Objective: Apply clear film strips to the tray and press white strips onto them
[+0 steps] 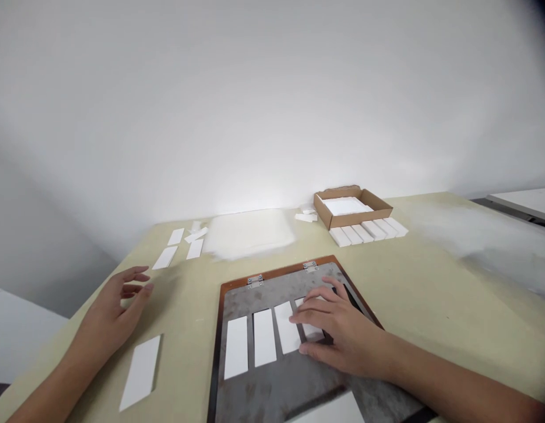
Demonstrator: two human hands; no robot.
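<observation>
My left hand (pixel 116 311) is held over the left side of the table, fingers loosely curved and apart, with nothing in it. A stack of white cards (pixel 140 373) lies just below that hand, nearer to me. My right hand (pixel 338 329) spreads its fingers over a hinged grey metal plate (pixel 263 388) with a brown board edge behind it. White rectangular cards lie in a row of slots in the plate, among them a left one (pixel 236 346) and a second one (pixel 264 338). My right fingers cover part of the rightmost card (pixel 313 332) and seem to touch it.
At the back stands an open cardboard box (pixel 351 220) with white sheets inside, and a row of white card stacks (pixel 369 230) before it. Loose white cards (pixel 195 248) lie at the back left. A white sheet edge (pixel 331 411) shows at the plate's front.
</observation>
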